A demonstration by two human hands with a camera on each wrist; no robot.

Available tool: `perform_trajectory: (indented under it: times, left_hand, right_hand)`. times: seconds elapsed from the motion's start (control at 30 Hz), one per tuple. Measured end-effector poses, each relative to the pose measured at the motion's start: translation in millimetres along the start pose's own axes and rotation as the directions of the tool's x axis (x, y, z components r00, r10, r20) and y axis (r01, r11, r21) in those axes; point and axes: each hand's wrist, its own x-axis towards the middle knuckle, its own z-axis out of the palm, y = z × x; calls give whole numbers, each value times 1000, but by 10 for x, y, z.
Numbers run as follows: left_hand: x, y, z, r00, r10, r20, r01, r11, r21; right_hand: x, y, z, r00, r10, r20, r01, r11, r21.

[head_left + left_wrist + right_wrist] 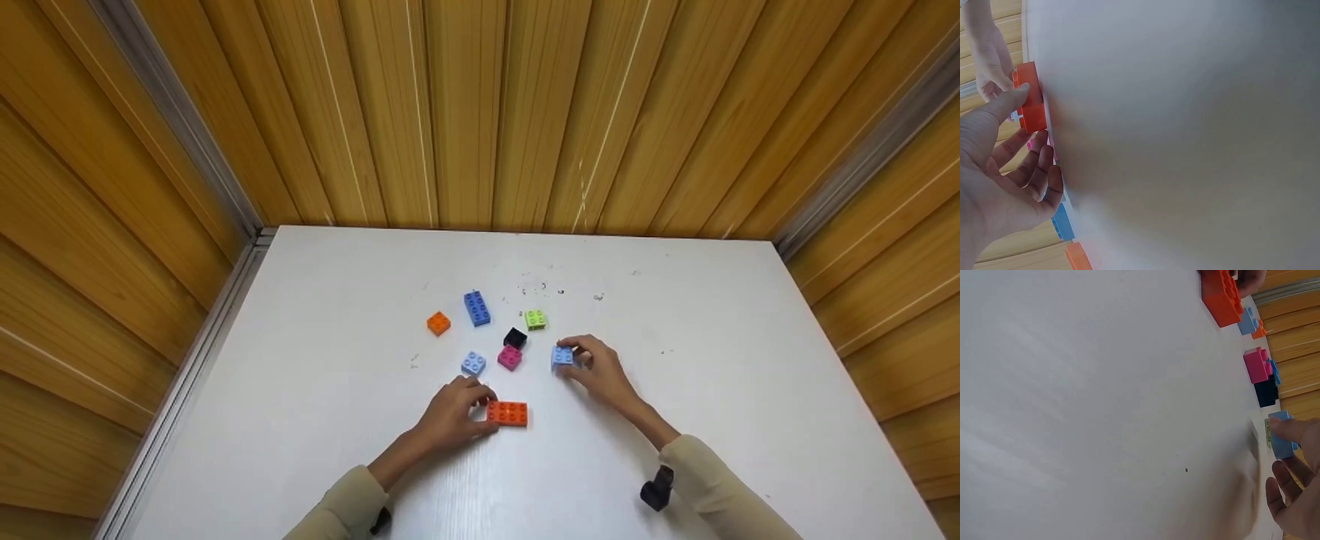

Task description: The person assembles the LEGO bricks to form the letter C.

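My left hand point(452, 415) pinches the left end of a long red-orange toy brick point(514, 414), studs up, near the front of the group. In the left wrist view the thumb lies along the side of this brick point(1031, 98). Farther right, my right hand point(600, 371) holds a light blue square brick point(562, 356) between thumb and fingers. The right wrist view shows the thumb on the face of that light blue brick point(1281, 436), close over the table. Just beyond the left hand lies a second light blue brick point(473, 364), with a magenta brick point(510, 358) beside it.
Behind these lie a black brick point(515, 338), a lime green brick point(535, 319), a long blue brick point(477, 308) and an orange brick point(439, 323). The white table point(315, 322) meets wood-patterned panels point(465, 112) at the back and sides.
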Motion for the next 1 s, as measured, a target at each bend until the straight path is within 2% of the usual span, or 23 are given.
perform_trajectory:
  times: [0.17,0.3,0.5,0.73,1.0]
  left_hand:
    - [5,-3,-30,1000,17,21,-17,1000,-3]
    - [13,-11,-59,999,20,44,-19,1000,-23]
    - [22,-19,-67,999,4,52,-1,998,-67]
    - [44,-17,-73,1000,-2,26,4,997,-82]
    - [34,-9,-60,999,-17,37,20,996,-82]
  right_hand:
    - [-128,-12,-11,994,-110,13,111,994,-20]
    - [-215,-28,-11,990,-141,25,142,990,-16]
    - [-333,-131,15,984,-164,68,164,986,0]
    - [-432,-249,115,976,-183,118,178,983,49]
    - [-528,-302,221,970,-152,191,140,987,73]
